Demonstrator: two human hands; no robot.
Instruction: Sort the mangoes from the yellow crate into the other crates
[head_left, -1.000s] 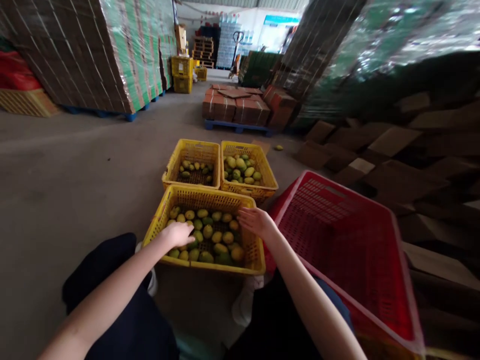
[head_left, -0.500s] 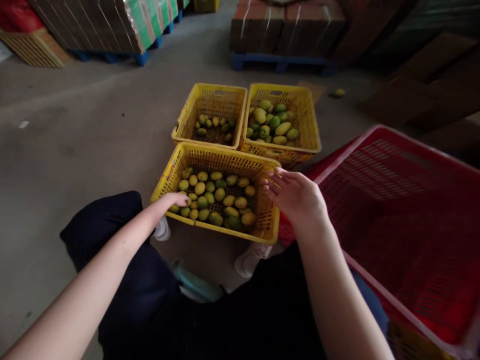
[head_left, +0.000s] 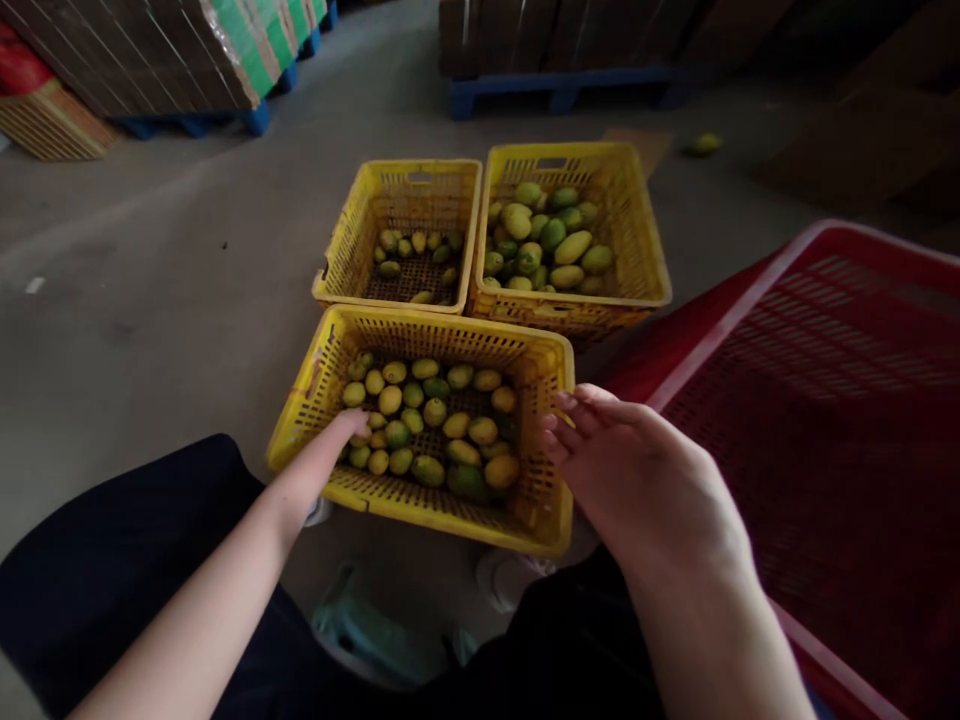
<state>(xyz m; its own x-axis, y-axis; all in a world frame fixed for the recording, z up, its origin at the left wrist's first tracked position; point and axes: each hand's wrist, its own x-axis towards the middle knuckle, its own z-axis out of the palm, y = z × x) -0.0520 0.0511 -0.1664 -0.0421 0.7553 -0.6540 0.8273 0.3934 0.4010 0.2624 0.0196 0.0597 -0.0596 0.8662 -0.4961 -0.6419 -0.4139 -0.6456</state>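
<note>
Left grip [head_left: 352, 425] reaches down into the near crate [head_left: 420, 340], fingertips among the mangoes [head_left: 431, 415] at its left side; whether it has closed on one is hard to tell, since the fingers are hidden among the fruit. Right grip [head_left: 637, 470] hovers above the crate's right rim, fingers spread and empty, palm turned inward. Most of the fruit lies between the two hands, nearer the left. Two more crates [head_left: 480, 190] with mangoes stand side by side just beyond, and a red crate [head_left: 825, 330] sits to the right.

Left grip [head_left: 346, 428] reaches among mangoes [head_left: 427, 425] in the near yellow crate [head_left: 319, 375] — right grip [head_left: 637, 480] hovers open-fingered beside it.
</note>
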